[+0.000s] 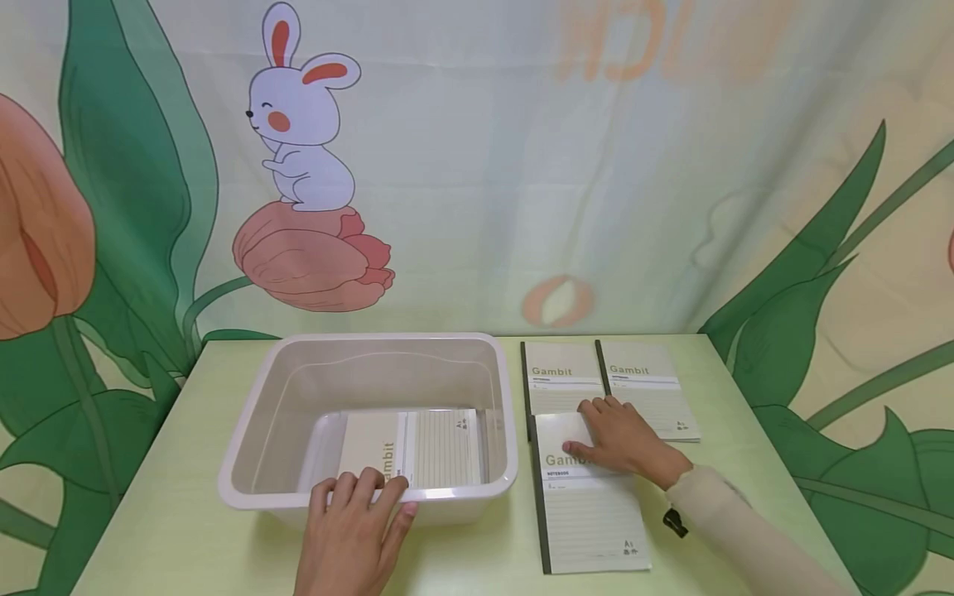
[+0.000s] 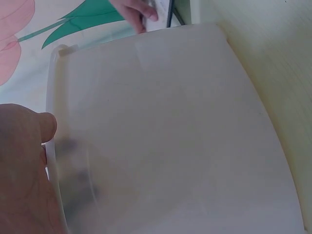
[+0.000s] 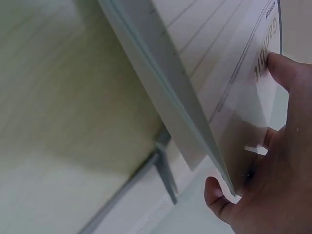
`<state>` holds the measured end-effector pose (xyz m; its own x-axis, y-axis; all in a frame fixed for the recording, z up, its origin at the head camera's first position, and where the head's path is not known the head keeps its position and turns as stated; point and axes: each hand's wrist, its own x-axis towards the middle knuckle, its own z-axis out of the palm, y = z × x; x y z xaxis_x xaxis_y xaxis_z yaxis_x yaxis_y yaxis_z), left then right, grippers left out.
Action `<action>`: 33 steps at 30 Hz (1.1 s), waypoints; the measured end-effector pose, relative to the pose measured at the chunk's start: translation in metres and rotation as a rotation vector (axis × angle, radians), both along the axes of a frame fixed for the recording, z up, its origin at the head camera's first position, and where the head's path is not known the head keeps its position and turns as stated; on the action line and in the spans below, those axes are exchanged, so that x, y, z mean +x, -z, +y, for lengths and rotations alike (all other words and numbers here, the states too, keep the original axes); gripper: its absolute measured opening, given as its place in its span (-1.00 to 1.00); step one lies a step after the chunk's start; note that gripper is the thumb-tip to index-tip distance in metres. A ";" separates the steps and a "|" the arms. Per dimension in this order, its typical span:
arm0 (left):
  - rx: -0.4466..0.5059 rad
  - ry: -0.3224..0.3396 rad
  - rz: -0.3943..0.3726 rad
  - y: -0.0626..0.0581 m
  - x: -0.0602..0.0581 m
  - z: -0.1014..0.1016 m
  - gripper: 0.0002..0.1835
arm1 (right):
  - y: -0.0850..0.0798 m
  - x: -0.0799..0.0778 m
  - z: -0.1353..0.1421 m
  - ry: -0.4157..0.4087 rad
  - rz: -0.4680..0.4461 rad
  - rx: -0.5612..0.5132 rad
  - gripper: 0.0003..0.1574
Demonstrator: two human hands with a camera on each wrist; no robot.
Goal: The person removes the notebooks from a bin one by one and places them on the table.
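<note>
My left hand (image 1: 350, 530) grips the near rim of a whitish plastic basin (image 1: 507, 414), fingers over the edge and thumb outside. In the left wrist view the basin's smooth wall (image 2: 161, 131) fills most of the picture beside the left hand (image 2: 22, 161). Inside the basin lies a Gambit notebook (image 1: 443, 451), turned sideways. On the right, my right hand (image 1: 629, 443) holds another Gambit notebook (image 1: 592, 521) by its upper part, thumb on the cover. The right wrist view shows this notebook (image 3: 229, 63) tilted, its lower pages apart, with the right hand (image 3: 278, 161) at its edge.
Two more Gambit notebooks, one on the left (image 1: 562, 389) and one on the right (image 1: 648, 389), lie side by side at the table's back right. The pale green table (image 1: 171, 472) ends at a curtain (image 1: 462, 165) printed with tulips and a rabbit.
</note>
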<state>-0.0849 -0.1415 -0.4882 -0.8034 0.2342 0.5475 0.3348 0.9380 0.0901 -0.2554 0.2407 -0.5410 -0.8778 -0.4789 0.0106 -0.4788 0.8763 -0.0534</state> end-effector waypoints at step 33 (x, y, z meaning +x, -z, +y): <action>-0.001 -0.002 -0.022 -0.001 0.000 0.000 -0.57 | -0.072 0.006 -0.004 -0.085 0.117 -0.017 -0.18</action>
